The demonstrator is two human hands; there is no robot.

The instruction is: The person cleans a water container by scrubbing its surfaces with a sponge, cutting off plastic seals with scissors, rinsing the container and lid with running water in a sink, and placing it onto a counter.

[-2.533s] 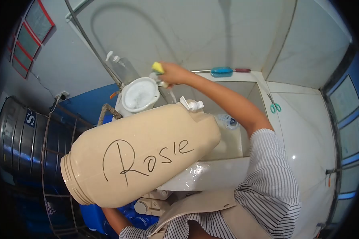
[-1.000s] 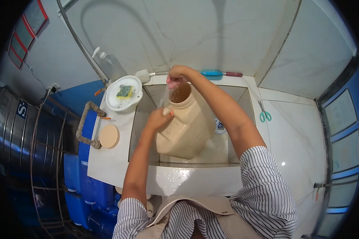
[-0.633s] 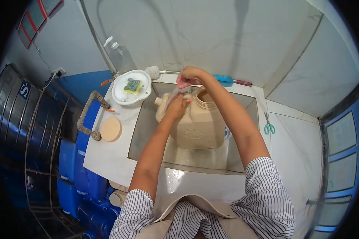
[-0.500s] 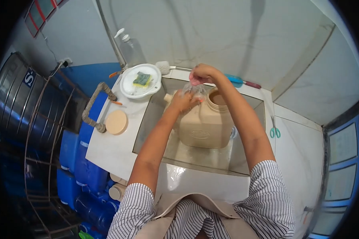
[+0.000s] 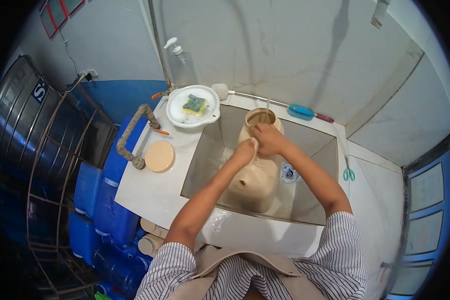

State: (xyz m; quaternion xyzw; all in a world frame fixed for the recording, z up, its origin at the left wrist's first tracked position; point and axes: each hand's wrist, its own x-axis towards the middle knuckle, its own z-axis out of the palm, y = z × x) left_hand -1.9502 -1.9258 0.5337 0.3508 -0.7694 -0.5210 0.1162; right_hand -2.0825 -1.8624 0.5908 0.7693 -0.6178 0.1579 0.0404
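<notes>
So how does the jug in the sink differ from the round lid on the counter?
Size: the jug is much bigger than the lid. Shape: the jug is a deep, open-mouthed container; the lid is a flat disc. Place: the jug is in the sink with the left hand and right hand on it; the lid lies on the counter, untouched. Both are beige.
</notes>
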